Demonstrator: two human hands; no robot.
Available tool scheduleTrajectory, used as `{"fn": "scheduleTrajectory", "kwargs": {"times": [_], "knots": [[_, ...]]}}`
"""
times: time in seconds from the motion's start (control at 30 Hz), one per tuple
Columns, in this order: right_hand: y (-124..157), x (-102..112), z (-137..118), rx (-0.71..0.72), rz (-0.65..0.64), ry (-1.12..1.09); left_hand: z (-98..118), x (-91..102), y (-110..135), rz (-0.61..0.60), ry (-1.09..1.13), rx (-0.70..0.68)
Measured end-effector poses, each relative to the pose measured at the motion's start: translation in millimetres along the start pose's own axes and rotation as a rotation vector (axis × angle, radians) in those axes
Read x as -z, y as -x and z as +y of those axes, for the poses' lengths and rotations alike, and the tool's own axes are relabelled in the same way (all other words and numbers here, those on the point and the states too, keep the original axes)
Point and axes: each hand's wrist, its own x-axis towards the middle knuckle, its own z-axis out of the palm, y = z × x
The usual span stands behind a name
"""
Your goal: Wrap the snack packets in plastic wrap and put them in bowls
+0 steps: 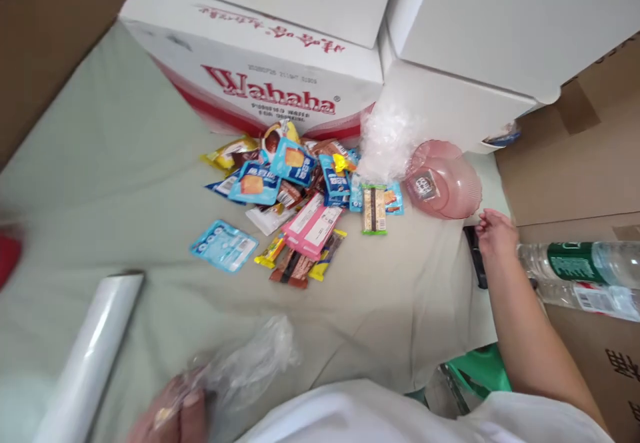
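At the lower left, my left hand (175,409) is closed on a crumpled clear plastic bag (255,353), which trails off to the right. My right hand (495,233) is at the right, its fingers curled together beside the rim of a pink see-through bowl (457,183). Whether its fingertips touch the bowl or hold anything small, I cannot make out. One small wrapped snack (427,185) lies in the bowl. A heap of packaged snacks, with blue packets (256,183) and a pink box (314,225), lies in the middle of the cloth.
Behind the snacks stands a white and red carton (280,89), with bubble wrap (390,136) at its right end. A white roll (95,349) lies at the left. Plastic bottles (575,261) and a dark object (476,256) are near my right arm. A green bag (480,369) shows below.
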Motion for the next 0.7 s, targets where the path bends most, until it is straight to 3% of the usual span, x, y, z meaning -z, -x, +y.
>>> {"fn": "scheduleTrajectory", "kwargs": {"times": [0.07, 0.13, 0.23, 0.3, 0.4, 0.47, 0.57, 0.7], "knots": [[32, 21, 13, 0.023, -0.02, -0.017, 15, 1.4, -6, -0.018, -0.106, -0.024], [71, 36, 24, 0.095, -0.051, -0.008, 35, 3.6, -16, -0.005, -0.011, 0.016], [143, 45, 36, 0.188, -0.171, 0.085, 61, 2.1, -31, 0.08, 0.122, 0.255], [198, 41, 41, 0.203, -0.291, 0.18, 72, -2.1, -41, 0.063, 0.268, 0.525], [279, 21, 48, 0.143, -0.715, 0.328, 83, -9.1, -52, 0.001, 0.592, 0.803], [324, -1, 54, 0.115, -0.945, 0.285, 88, -12.0, -55, -0.032, 0.763, 0.862], [370, -40, 66, 0.015, -1.05, 0.237, 89, -10.2, -56, -0.088, 0.896, 0.823], [396, -72, 65, -0.153, -1.055, 0.242, 81, 3.6, -52, -0.215, 1.022, 0.775]]}}
